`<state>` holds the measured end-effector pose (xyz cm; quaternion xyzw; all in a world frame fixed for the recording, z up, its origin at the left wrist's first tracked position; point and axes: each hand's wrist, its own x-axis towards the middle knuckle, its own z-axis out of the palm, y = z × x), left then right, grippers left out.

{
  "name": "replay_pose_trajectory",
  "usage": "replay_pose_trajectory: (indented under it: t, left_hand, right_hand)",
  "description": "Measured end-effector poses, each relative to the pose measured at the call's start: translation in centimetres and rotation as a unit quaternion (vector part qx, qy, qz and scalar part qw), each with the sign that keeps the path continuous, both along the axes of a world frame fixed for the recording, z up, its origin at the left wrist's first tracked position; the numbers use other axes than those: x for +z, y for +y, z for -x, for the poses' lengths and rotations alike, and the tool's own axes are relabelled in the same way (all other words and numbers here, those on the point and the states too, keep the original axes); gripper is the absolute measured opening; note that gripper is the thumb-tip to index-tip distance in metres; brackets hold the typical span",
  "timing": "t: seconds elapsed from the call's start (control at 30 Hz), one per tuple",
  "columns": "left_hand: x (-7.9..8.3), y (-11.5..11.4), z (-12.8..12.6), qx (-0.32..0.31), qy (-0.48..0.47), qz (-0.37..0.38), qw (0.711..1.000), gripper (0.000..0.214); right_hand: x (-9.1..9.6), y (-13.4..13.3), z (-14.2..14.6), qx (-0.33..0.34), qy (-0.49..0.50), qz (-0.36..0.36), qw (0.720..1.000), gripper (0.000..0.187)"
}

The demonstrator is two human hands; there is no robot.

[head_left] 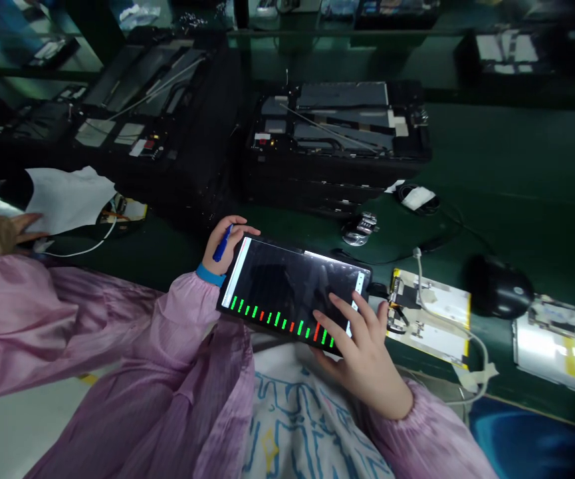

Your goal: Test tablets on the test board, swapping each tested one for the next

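A black tablet (287, 283) lies tilted in front of my body, its screen lit with a row of green and red bars along the lower edge. My left hand (221, 245) grips its left end, with a blue pen (223, 243) tucked against the fingers. Over the screen's right part, my right hand (359, 346) is spread, its fingertips at the glass; whether each one touches, I cannot tell. Just right of the tablet lies an opened device with pale battery panels (441, 313), and a white cable (474, 336) runs across it.
Stacked black trays of opened devices (337, 146) stand behind, with another stack (147, 126) at left. A silver clip-like part (359, 229), coiled black cable (419, 198) and dark rounded object (499, 285) lie on the green bench. At left, another person's hand (25, 226) holds white paper (68, 198).
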<state>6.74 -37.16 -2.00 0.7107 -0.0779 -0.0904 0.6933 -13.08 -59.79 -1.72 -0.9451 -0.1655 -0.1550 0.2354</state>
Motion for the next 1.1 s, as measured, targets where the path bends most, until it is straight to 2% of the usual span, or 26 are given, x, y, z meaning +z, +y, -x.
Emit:
replay_pose_trajectory:
  t: [0.13, 0.3, 0.43, 0.53, 0.67, 0.73, 0.83, 1.1]
  left_hand:
    - [-0.4, 0.1, -0.1, 0.002, -0.015, 0.004, 1.0, 0.022]
    - [-1.0, 0.0, -0.3, 0.023, -0.024, 0.029, 0.999, 0.023]
    - [-0.8, -0.3, -0.2, 0.03, -0.007, 0.056, 0.998, 0.022]
    - [-0.4, -0.5, -0.1, 0.034, 0.013, 0.08, 0.996, 0.02]
    - [-0.1, -0.7, -0.2, 0.039, 0.023, 0.088, 0.995, 0.02]
    - [-0.2, -0.7, -0.4, 0.044, 0.027, 0.085, 0.995, 0.02]
    - [-0.3, -0.8, -0.6, 0.047, 0.039, 0.076, 0.995, 0.021]
    - [-0.8, -1.1, -1.1, 0.043, 0.043, 0.045, 0.997, 0.02]
  right_hand:
    - [-0.3, 0.1, 0.0, -0.017, -0.047, -0.032, 0.998, 0.032]
    - [-0.4, 0.0, -0.2, -0.023, -0.07, -0.016, 0.997, 0.028]
    - [-0.6, -0.6, -0.2, -0.03, -0.066, -0.002, 0.997, 0.028]
    - [-1.2, -1.9, -0.1, -0.042, -0.073, -0.001, 0.996, 0.036]
    - [-2.4, -4.0, 0.4, -0.085, -0.091, -0.028, 0.992, 0.064]
    - [-2.9, -4.9, 0.7, -0.116, -0.118, -0.038, 0.985, 0.071]
    - [-3.7, -5.5, 1.0, -0.144, -0.139, -0.056, 0.978, 0.074]
    - [-3.9, -5.8, 0.5, -0.146, -0.089, -0.063, 0.983, 0.066]
